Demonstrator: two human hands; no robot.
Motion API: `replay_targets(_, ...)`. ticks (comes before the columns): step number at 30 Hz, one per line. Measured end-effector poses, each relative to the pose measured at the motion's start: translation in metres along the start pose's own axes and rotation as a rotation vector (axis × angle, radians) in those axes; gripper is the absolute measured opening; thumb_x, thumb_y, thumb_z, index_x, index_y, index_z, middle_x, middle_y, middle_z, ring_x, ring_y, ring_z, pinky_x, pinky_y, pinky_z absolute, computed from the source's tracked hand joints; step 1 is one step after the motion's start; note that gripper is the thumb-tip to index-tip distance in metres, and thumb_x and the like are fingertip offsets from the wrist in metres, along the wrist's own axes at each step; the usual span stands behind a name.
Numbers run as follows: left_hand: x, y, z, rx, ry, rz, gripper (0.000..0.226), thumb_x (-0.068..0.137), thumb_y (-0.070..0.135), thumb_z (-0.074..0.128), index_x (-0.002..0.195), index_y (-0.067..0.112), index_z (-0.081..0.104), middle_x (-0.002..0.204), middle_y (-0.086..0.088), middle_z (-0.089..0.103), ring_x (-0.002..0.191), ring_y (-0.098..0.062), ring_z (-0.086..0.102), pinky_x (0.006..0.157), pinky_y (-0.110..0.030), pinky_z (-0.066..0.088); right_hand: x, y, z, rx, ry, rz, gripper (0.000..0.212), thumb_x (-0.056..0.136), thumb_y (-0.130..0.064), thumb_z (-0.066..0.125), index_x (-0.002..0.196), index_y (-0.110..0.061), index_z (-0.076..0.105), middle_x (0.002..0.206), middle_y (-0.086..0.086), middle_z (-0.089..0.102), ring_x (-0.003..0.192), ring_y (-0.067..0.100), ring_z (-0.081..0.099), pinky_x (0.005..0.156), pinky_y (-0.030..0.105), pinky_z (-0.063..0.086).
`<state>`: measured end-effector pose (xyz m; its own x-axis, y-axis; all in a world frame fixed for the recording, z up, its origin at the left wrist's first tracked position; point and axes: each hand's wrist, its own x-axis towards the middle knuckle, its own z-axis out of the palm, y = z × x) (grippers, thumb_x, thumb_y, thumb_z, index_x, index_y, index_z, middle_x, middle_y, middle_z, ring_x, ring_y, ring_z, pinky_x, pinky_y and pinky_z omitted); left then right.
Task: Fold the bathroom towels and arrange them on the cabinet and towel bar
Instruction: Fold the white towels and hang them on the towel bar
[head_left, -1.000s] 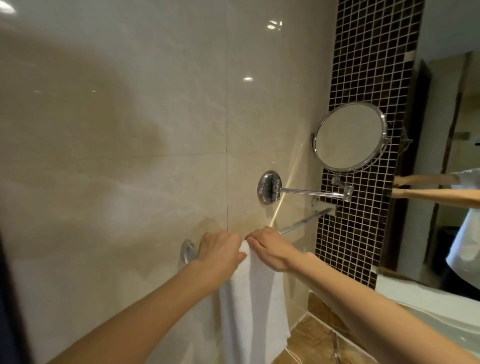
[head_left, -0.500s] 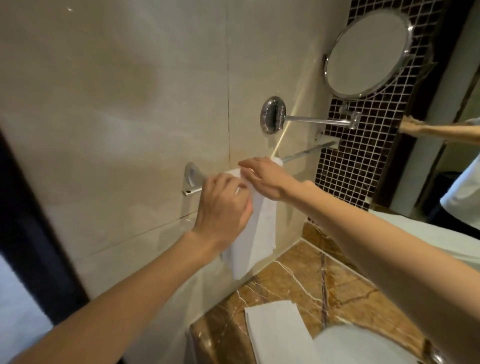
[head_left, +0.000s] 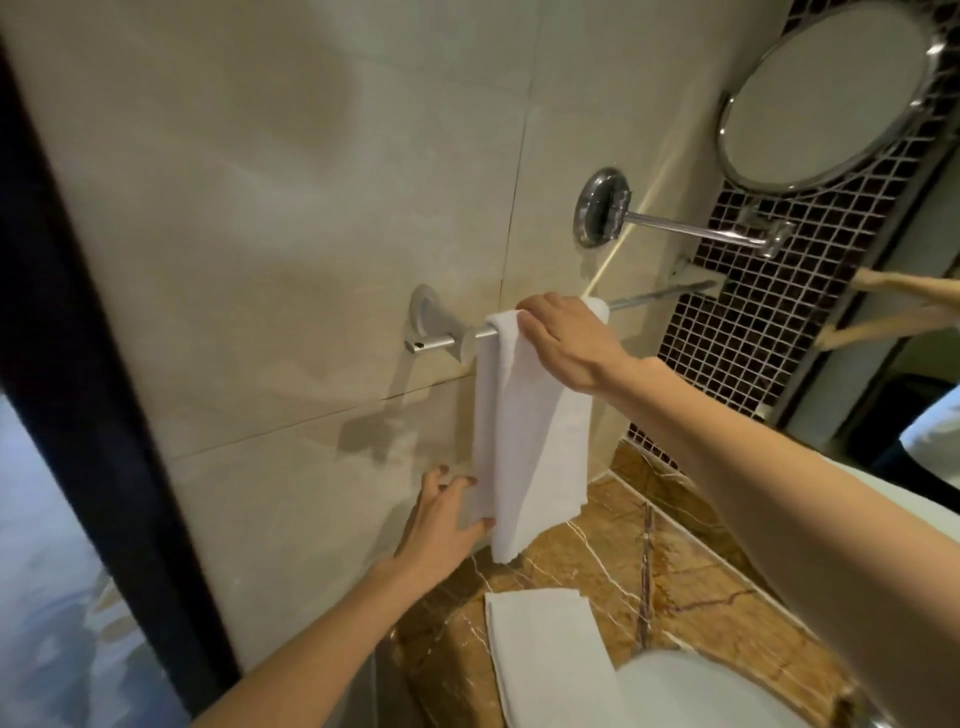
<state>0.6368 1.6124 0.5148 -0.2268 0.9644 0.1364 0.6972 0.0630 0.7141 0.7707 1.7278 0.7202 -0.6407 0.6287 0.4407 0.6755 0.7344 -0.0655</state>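
Note:
A white towel (head_left: 530, 441) hangs folded over the chrome towel bar (head_left: 447, 340) on the beige tiled wall. My right hand (head_left: 569, 338) rests palm-down on the top of the towel where it crosses the bar. My left hand (head_left: 441, 519) is lower, with its fingers and thumb pinching the towel's lower left edge. A second white towel (head_left: 545, 660) lies folded flat on the brown marble cabinet top (head_left: 691, 587) below.
A round chrome mirror (head_left: 826, 93) on a swing arm (head_left: 691, 231) juts out above the bar at right. A white basin rim (head_left: 696, 691) shows at bottom right. A dark door frame (head_left: 88, 364) runs down the left. A wall mirror at far right reflects my arms.
My left hand has dropped from the bar to the towel's lower left edge. My right hand stays on top of the towel. The view has tilted down, showing more of the cabinet top.

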Motion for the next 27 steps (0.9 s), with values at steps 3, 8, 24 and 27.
replay_targets(3,0.011,-0.012,0.013,-0.006,-0.027,-0.016,0.058,0.083,0.041,0.069,0.135,0.028,0.048,0.153,0.003,0.018,0.133,-0.020,0.040,0.107,-0.028,0.032,-0.003,-0.002,0.002,0.011,0.016,0.004,0.048,0.101,-0.035,0.022,0.120,-0.008,0.056,0.112,0.015,0.059,0.104,0.031,0.050,0.094,0.038,0.034)
replay_targets(8,0.019,-0.018,0.033,-0.086,-0.057,0.022,0.040,0.073,0.046,0.076,0.107,0.030,0.062,0.146,-0.001,0.034,0.125,-0.019,0.048,0.101,-0.026,0.041,-0.002,-0.005,0.003,0.027,0.013,0.026,0.047,0.100,-0.034,0.022,0.121,-0.008,0.055,0.114,0.015,0.058,0.107,0.030,0.049,0.097,0.040,0.033)
replay_targets(24,0.025,-0.040,0.078,-0.415,-0.013,-0.229,0.044,0.082,0.035,0.071,0.114,0.010,0.055,0.111,-0.007,0.057,0.099,-0.021,0.059,0.081,-0.027,0.051,-0.001,-0.008,0.002,0.041,-0.030,0.071,0.041,0.104,-0.028,0.024,0.125,-0.008,0.052,0.119,0.014,0.056,0.111,0.028,0.047,0.100,0.037,0.031)
replay_targets(27,0.029,-0.046,0.083,-0.380,0.067,-0.192,0.028,0.081,0.031,0.073,0.091,0.015,0.052,0.093,-0.009,0.061,0.079,-0.026,0.062,0.061,-0.026,0.049,-0.001,-0.009,0.002,0.055,-0.031,0.081,0.039,0.104,-0.027,0.025,0.127,-0.008,0.051,0.120,0.013,0.055,0.113,0.027,0.044,0.095,0.029,0.025)
